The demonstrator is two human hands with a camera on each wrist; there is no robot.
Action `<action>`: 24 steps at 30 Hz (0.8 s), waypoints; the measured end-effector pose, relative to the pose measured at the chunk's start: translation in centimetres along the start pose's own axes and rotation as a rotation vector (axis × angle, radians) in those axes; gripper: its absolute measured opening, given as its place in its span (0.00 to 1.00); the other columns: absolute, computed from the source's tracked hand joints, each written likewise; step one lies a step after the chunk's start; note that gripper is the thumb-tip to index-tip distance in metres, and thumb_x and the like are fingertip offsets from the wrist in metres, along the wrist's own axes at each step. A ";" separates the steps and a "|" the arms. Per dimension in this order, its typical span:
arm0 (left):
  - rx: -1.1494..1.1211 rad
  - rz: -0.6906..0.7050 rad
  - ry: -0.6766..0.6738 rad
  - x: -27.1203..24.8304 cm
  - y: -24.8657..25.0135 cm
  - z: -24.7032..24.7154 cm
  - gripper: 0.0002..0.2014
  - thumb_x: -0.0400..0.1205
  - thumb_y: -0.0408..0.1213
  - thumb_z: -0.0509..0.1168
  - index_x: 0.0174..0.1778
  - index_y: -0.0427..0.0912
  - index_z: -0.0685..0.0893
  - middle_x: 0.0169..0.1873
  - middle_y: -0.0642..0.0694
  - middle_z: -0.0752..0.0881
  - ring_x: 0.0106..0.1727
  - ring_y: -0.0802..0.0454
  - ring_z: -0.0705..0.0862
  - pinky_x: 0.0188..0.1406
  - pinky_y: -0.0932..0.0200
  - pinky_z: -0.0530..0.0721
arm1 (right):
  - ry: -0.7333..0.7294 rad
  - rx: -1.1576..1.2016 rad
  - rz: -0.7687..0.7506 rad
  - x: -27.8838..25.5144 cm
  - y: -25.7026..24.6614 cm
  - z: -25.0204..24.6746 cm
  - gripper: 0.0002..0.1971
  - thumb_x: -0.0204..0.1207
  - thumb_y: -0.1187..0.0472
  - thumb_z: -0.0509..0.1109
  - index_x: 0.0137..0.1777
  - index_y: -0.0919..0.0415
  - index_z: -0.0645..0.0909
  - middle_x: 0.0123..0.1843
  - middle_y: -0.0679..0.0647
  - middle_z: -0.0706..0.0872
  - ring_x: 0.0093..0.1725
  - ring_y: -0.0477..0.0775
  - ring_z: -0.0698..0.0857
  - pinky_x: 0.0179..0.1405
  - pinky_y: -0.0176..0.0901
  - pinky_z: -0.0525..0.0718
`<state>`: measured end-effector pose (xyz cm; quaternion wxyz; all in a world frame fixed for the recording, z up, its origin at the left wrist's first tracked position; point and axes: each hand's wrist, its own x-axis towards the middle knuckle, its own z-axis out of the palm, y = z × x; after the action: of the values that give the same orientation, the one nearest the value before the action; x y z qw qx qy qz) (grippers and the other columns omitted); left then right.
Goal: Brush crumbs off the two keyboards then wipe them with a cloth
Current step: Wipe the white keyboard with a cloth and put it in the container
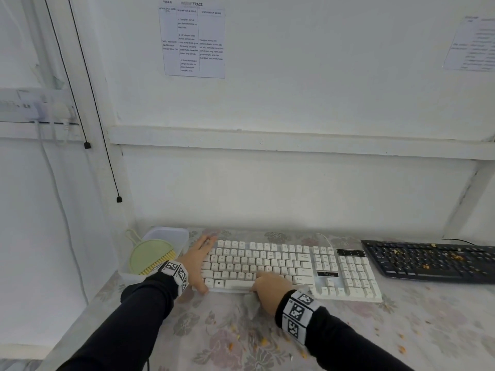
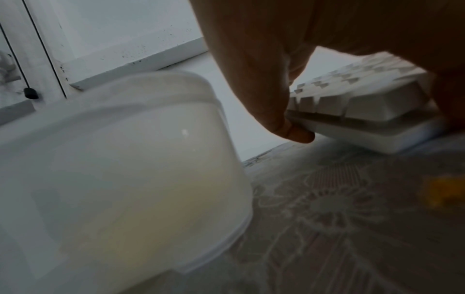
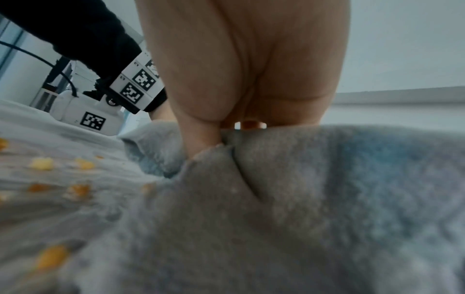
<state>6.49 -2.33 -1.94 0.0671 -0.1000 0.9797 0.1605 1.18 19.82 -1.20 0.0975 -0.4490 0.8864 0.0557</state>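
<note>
Both hands are working at the white plastic full-size keyboard (image 1: 292,266), which is lying on the flower-patterned tablecloth (image 1: 348,330) against the wall. Right hand (image 1: 270,289) is gripping a grey-blue fleecy cloth (image 3: 289,208) and pressing it on the near key rows. Left hand (image 1: 197,266) is bracing the keyboard's left end, fingers straight, thumb (image 2: 284,129) touching the near corner. Well right, a black keyboard (image 1: 431,259) is lying strewn with crumbs. Just left, a translucent plastic tub (image 1: 175,236) is holding a pale green brush with yellow bristles (image 1: 152,257). Orange crumbs (image 1: 263,341) are dotting the near tablecloth.
</note>
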 end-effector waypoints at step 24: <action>0.047 -0.073 -0.105 1.1 0.6 -0.4 0.65 0.63 0.40 0.80 0.82 0.48 0.35 0.82 0.45 0.37 0.83 0.46 0.45 0.80 0.51 0.55 | 0.044 0.238 0.205 -4.7 9.1 1.2 0.15 0.76 0.69 0.64 0.60 0.58 0.82 0.52 0.48 0.69 0.61 0.54 0.78 0.65 0.39 0.76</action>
<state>5.30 -2.12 -1.59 0.1268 -0.1257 0.9739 0.1399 -3.28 29.12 -1.20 0.1245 -0.3426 0.9299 -0.0499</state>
